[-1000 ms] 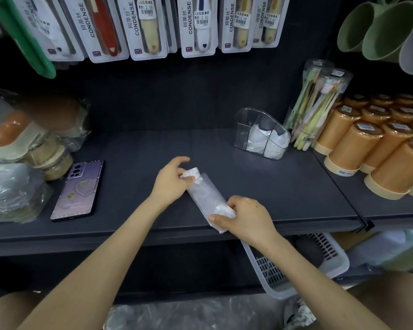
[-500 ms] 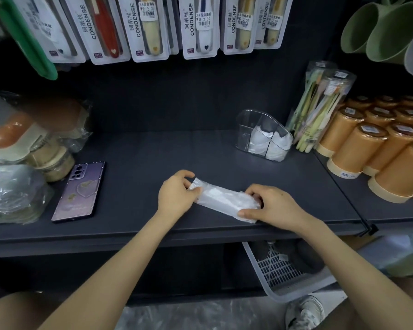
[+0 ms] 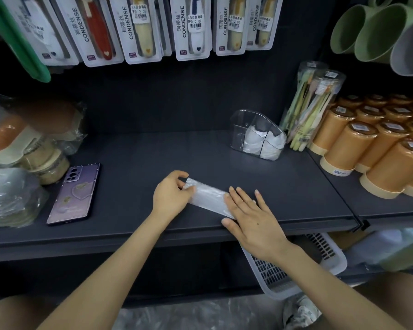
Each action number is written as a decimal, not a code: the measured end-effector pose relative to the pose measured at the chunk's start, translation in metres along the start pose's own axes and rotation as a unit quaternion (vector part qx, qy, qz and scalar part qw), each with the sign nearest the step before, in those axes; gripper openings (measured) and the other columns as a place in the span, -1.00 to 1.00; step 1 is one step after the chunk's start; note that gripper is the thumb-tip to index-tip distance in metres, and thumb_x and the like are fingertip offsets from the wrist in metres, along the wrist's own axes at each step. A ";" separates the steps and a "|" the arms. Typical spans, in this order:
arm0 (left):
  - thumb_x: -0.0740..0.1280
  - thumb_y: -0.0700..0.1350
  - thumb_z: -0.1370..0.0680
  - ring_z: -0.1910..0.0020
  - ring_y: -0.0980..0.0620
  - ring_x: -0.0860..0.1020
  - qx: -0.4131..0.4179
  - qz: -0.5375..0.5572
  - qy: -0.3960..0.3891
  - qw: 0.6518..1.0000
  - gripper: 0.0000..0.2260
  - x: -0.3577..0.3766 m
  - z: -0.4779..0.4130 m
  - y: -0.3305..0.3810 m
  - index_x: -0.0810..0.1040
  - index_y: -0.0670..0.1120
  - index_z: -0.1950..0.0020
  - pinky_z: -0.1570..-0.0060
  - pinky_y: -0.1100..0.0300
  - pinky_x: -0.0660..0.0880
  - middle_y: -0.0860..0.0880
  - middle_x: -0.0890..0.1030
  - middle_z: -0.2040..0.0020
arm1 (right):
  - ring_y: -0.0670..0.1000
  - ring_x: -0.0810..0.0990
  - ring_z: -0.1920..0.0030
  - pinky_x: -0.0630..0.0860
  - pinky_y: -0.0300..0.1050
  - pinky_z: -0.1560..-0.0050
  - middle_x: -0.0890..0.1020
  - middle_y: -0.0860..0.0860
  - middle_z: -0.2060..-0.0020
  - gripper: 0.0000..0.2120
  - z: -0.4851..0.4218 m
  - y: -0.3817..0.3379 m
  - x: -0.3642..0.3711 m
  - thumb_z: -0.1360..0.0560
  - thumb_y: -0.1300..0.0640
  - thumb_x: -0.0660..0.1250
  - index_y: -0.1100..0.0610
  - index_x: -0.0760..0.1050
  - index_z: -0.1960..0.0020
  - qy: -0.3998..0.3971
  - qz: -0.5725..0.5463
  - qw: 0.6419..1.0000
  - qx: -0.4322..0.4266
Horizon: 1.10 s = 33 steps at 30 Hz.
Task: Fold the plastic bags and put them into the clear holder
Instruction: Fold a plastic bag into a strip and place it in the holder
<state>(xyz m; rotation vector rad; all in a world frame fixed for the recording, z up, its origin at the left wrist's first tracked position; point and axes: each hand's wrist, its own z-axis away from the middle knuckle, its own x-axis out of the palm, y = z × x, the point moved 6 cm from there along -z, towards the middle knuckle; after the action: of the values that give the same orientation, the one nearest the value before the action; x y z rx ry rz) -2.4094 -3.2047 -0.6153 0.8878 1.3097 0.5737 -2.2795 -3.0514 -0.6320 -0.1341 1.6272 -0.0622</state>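
Dark shelf (image 3: 141,153) in front of us, and there's a purple phone (image 3: 74,194) lying camera-side up toward its left front. Tucked in at the left edge, plastic-wrapped stacks (image 3: 22,141), with crinkled clear packets (image 3: 7,198) just in front of them. Over at the right end, rows of orange cups (image 3: 367,148) with cream bases, price stickers on top. Behind them at the back, two clear tubes of toothbrushes (image 3: 317,101), tilted. Overhead hang blister packs (image 3: 192,27) marked CONDENSE; green mugs (image 3: 367,29) fill the top right. Below the shelf's front edge, a white slotted basket (image 3: 296,272).
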 end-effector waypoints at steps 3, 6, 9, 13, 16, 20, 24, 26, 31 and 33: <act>0.40 -0.19 -0.50 0.17 0.04 0.54 -0.105 0.167 -0.005 0.980 -0.73 -0.009 -0.010 -0.004 0.55 -0.15 -0.20 0.17 0.22 0.45 -0.05 0.61 0.07 | -0.08 -0.23 -0.53 -0.35 0.03 -0.48 -0.11 -0.02 -0.55 -0.07 0.000 0.001 0.000 -0.36 -0.36 -0.65 0.09 -0.17 -0.57 -0.034 0.005 0.999 0.006; 0.31 -0.14 -0.55 0.00 -0.01 0.57 0.046 -0.008 0.100 0.994 -0.78 -0.026 -0.005 0.015 0.60 -0.10 -0.17 -0.05 0.17 0.44 -0.05 0.62 -0.07 | -0.11 -0.29 -0.51 -0.37 0.03 -0.49 -0.14 -0.03 -0.55 -0.05 0.001 -0.001 -0.001 -0.33 -0.36 -0.67 0.09 -0.21 -0.56 -0.044 -0.001 0.999 0.013; 0.07 0.03 -0.59 -0.32 -0.06 0.48 0.306 -0.179 -0.007 0.935 -0.57 0.013 0.028 0.042 0.58 -0.10 -0.27 -0.36 0.20 0.23 -0.07 0.56 -0.30 | -0.12 -0.33 -0.48 -0.39 0.02 -0.48 -0.15 -0.02 -0.55 -0.06 0.001 -0.002 -0.001 -0.30 -0.37 -0.69 0.09 -0.27 -0.53 -0.042 -0.007 0.999 0.010; -0.38 0.24 -0.43 -0.56 0.09 -0.06 0.274 -0.315 -0.158 0.895 -0.22 0.051 0.032 0.022 0.05 -0.04 -0.57 -0.45 0.26 -0.26 0.04 0.04 -0.58 | -0.12 -0.34 -0.47 -0.39 0.03 -0.48 -0.17 -0.02 -0.55 -0.10 0.000 -0.001 0.000 -0.29 -0.37 -0.70 0.08 -0.32 -0.49 -0.046 -0.003 0.999 0.008; -0.47 0.23 -0.38 -0.54 0.15 -0.16 0.247 -0.351 -0.165 0.888 -0.20 0.047 0.023 0.011 -0.09 -0.02 -0.58 -0.45 0.25 -0.31 0.07 -0.08 -0.58 | -0.13 -0.35 -0.45 -0.39 0.03 -0.48 -0.17 -0.01 -0.55 -0.04 -0.001 -0.001 0.001 -0.29 -0.36 -0.69 0.11 -0.26 -0.54 -0.049 0.005 0.999 0.011; -0.46 0.21 -0.41 -0.53 0.17 -0.22 0.245 -0.364 -0.172 0.882 -0.25 0.043 0.024 0.010 -0.14 -0.01 -0.57 -0.48 0.22 -0.30 0.09 -0.13 -0.58 | -0.15 -0.34 -0.46 -0.39 0.03 -0.48 -0.19 -0.02 -0.54 -0.05 0.001 0.001 0.000 -0.29 -0.37 -0.68 0.09 -0.27 -0.54 -0.048 -0.002 0.999 0.013; -0.38 0.14 -0.51 -0.54 0.15 -0.22 0.246 -0.381 -0.176 0.874 -0.37 0.045 0.026 0.011 -0.14 0.00 -0.58 -0.48 0.20 -0.30 0.08 -0.14 -0.58 | -0.15 -0.28 -0.50 -0.38 0.04 -0.47 -0.15 -0.06 -0.54 -0.07 0.018 0.018 -0.004 -0.34 -0.38 -0.66 0.08 -0.22 -0.55 -0.030 -0.001 0.998 0.049; -0.31 0.10 -0.60 -0.54 0.14 -0.22 0.245 -0.386 -0.172 0.873 -0.46 0.046 0.025 0.010 -0.13 0.00 -0.58 -0.48 0.20 -0.30 0.08 -0.14 -0.58 | -0.17 -0.30 -0.49 -0.38 0.04 -0.47 -0.18 -0.08 -0.53 -0.06 0.024 0.022 -0.006 -0.30 -0.38 -0.69 0.07 -0.27 -0.54 -0.038 0.006 0.998 0.059; -0.46 0.19 -0.43 -0.53 0.14 -0.23 0.250 -0.387 -0.171 0.871 -0.29 0.047 0.024 0.008 -0.17 0.01 -0.57 -0.47 0.20 -0.33 0.07 -0.16 -0.58 | -0.12 -0.29 -0.48 -0.37 0.04 -0.47 -0.16 -0.04 -0.51 -0.03 0.013 0.015 -0.020 -0.32 -0.35 -0.69 0.13 -0.17 -0.55 0.002 0.003 0.997 0.074; -0.46 0.19 -0.43 -0.53 0.14 -0.24 0.251 -0.386 -0.171 0.871 -0.30 0.047 0.025 0.007 -0.19 0.03 -0.56 -0.48 0.18 -0.32 0.06 -0.17 -0.58 | -0.09 -0.22 -0.51 -0.36 0.02 -0.47 -0.06 0.01 -0.54 -0.05 0.004 0.006 -0.017 -0.37 -0.34 -0.63 0.16 -0.10 -0.55 0.006 -0.009 0.998 0.065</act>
<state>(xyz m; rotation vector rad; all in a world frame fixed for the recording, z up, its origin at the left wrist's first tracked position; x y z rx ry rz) -2.3748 -3.1691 -0.6357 0.7395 1.3630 -0.5577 -2.2749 -3.0430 -0.6161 -0.0490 1.6296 -0.1834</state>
